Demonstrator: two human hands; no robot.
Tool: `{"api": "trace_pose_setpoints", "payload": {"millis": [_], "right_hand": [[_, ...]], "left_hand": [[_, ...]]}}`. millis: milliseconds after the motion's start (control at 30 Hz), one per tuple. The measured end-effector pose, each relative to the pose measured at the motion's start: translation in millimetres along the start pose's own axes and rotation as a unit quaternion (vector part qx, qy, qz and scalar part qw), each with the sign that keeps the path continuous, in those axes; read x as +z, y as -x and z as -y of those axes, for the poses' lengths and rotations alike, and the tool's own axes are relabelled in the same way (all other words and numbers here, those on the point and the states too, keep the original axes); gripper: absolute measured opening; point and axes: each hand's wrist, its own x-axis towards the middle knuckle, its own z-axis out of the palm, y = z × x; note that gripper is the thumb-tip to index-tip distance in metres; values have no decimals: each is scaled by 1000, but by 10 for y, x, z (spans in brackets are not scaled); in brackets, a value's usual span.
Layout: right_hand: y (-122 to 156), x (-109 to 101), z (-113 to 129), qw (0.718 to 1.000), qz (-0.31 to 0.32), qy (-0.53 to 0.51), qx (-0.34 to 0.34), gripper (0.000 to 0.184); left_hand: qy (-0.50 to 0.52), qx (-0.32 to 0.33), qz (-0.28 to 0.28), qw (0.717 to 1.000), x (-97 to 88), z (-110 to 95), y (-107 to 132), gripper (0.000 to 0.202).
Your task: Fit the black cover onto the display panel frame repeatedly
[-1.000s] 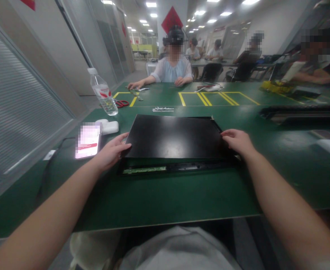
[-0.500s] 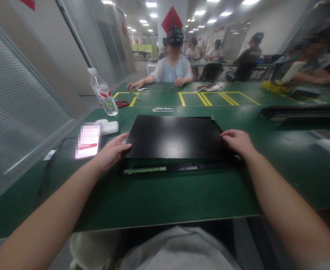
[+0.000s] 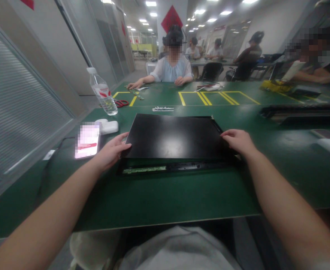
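Observation:
A flat, glossy black display panel (image 3: 165, 137) lies between my two hands, over a black frame (image 3: 193, 165) on the green table. My left hand (image 3: 112, 150) grips the panel's left edge, thumb on top and the other fingers at the side and below. At the opposite edge my right hand (image 3: 238, 141) pinches the panel with thumb and forefinger. A green circuit board strip (image 3: 145, 170) shows in the frame's near side. The frame's right rim also shows beyond the panel; the rest of it is hidden underneath.
Left of the panel are a lit phone (image 3: 88, 140), a white case (image 3: 109, 126) and a water bottle (image 3: 103, 93). Red-handled scissors (image 3: 122, 103) and small white strips (image 3: 163, 109) lie farther back. Long black parts (image 3: 302, 114) rest at right. A person (image 3: 173, 67) sits opposite.
My hands and the panel stay practically where they were. Across the table, the small strip near the other person's hand has shifted slightly.

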Motion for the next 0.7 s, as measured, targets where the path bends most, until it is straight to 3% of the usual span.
{"api": "trace_pose_setpoints", "payload": {"millis": [700], "right_hand": [[15,8,-10,999,-2,-38,12,20]], "left_hand": [[8,-1,-5,1000,-29,1,-7,72]]}}
